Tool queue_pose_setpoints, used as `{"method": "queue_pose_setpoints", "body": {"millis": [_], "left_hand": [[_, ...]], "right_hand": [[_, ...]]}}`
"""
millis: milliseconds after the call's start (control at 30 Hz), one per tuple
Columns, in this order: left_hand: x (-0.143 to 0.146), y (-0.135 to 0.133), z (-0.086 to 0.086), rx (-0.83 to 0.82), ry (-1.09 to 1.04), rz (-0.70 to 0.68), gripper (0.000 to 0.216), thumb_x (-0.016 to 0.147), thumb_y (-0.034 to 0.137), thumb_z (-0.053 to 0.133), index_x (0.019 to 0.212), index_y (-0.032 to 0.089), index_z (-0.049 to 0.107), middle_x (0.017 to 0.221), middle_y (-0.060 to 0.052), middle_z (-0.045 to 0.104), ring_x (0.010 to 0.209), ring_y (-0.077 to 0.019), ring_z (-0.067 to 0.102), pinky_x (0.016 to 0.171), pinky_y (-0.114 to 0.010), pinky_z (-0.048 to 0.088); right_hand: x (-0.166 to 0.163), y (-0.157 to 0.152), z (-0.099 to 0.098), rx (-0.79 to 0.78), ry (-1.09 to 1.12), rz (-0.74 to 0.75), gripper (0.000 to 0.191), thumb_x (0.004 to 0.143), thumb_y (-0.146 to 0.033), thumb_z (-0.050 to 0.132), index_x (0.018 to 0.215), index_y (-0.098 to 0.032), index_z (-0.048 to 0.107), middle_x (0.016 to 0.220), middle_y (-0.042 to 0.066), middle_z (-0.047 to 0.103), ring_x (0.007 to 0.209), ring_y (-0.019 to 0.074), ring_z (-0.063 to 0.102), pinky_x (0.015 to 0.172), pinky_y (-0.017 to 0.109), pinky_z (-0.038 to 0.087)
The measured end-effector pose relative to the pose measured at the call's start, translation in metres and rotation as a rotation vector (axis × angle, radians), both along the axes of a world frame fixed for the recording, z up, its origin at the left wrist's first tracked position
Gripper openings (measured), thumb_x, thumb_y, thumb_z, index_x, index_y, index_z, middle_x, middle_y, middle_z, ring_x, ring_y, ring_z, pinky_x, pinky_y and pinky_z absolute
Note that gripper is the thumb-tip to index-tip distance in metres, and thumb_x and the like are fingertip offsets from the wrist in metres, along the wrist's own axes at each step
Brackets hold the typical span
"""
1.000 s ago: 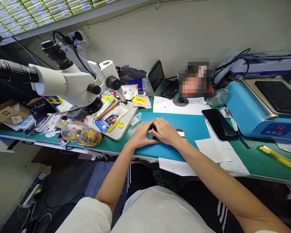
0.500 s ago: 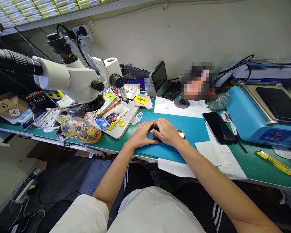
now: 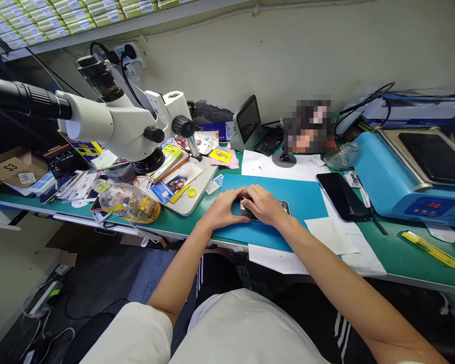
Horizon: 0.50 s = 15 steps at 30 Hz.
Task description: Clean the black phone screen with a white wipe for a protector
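A dark phone (image 3: 281,207) lies flat on the blue mat (image 3: 307,197) in the middle of the green bench. Both hands rest on its left end. My left hand (image 3: 223,209), a ring on one finger, curls its fingers against the phone's left edge. My right hand (image 3: 263,204) lies over the phone with the fingers bent down onto it, covering most of the screen. Only the phone's right end shows past my right hand.
A white microscope (image 3: 109,121) stands at the left above cards, a lying plastic bottle (image 3: 127,203) and clutter. A second black phone (image 3: 339,196) lies right of the mat. A blue machine (image 3: 409,177), a yellow cutter (image 3: 430,248), white paper sheets (image 3: 337,237) and a small screen (image 3: 246,121) surround it.
My hands stay on the phone; the fingers shift slightly at its left end. The camera has moved a little, so the scene sits slightly differently in view.
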<state>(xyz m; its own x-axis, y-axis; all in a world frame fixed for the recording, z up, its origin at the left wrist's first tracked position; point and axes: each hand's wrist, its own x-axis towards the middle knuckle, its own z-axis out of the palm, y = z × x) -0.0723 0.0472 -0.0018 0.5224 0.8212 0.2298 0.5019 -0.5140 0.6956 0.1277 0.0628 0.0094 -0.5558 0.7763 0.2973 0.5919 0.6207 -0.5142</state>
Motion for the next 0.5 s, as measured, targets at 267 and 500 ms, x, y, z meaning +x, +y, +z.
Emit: {"method": "queue_pose_setpoints", "body": {"millis": [267, 500], "left_hand": [[0.001, -0.004, 0.008, 0.01, -0.01, 0.006, 0.078, 0.08, 0.042, 0.082, 0.148, 0.026, 0.046, 0.131, -0.008, 0.067, 0.118, -0.0291, 0.063, 0.102, -0.043, 0.048], [0.0, -0.004, 0.004, 0.078, -0.02, 0.092, 0.043, 0.096, 0.051, 0.063, 0.127, 0.022, 0.067, 0.123, -0.009, 0.071, 0.115, -0.0268, 0.064, 0.102, -0.041, 0.049]], "right_hand": [[0.005, -0.009, 0.02, -0.04, -0.04, -0.019, 0.053, 0.101, -0.065, 0.03, 0.1, -0.022, 0.062, 0.101, 0.012, 0.066, 0.093, 0.0272, 0.063, 0.081, 0.042, 0.051], [0.078, -0.04, 0.04, -0.107, -0.103, -0.142, 0.046, 0.094, -0.063, 0.053, 0.117, -0.025, 0.065, 0.121, 0.012, 0.069, 0.111, 0.031, 0.065, 0.091, 0.046, 0.053]]}}
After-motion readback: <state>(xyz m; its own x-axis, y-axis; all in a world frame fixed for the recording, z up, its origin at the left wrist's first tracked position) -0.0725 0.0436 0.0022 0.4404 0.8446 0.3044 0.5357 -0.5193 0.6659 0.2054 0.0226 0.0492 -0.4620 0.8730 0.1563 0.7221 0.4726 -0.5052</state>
